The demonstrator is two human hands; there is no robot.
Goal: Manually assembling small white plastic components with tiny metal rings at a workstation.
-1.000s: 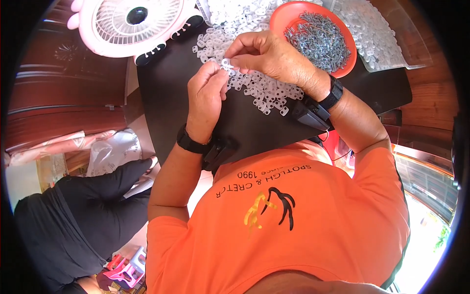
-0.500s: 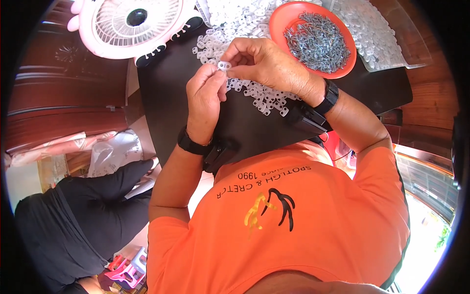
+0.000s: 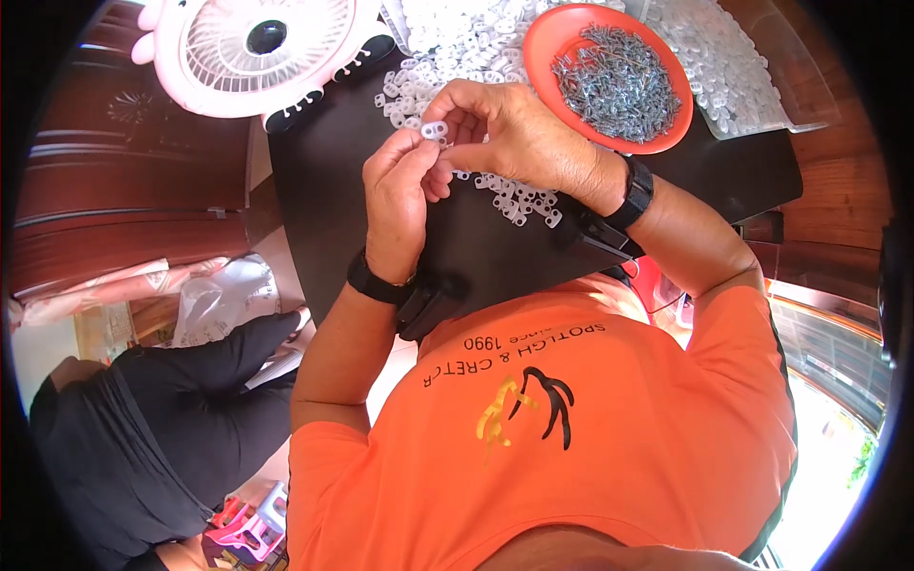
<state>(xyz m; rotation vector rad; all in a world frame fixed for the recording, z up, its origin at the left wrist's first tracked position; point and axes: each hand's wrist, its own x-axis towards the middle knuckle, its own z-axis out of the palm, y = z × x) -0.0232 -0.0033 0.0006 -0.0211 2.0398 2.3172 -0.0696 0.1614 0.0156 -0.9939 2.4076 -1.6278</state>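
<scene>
A small white plastic piece with two round holes [image 3: 434, 129] is pinched between the thumb and forefinger of my left hand [image 3: 398, 195]. Close against it, my right hand [image 3: 528, 138] curls its fingers, and its thumb reaches to the left fingertips. Whatever the right fingertips hold, if anything, is hidden. Behind and below the hands, loose white pieces of the same kind [image 3: 522, 202] lie scattered on the dark table [image 3: 333, 190]. An orange-red plate [image 3: 541, 57] heaped with small metal screws or nails [image 3: 619, 86] sits beyond my right hand.
A pink and white fan [image 3: 267, 57] stands at the far left. A clear tray [image 3: 809, 124] at the far right holds many white pieces. A person in dark clothes [image 3: 181, 419] sits at the left, near a pink plastic stool [image 3: 249, 535].
The white piece has tilted slightly between my fingers. My right hand has shifted a little lower, and its thumb has moved left and down beside the left fingers.
</scene>
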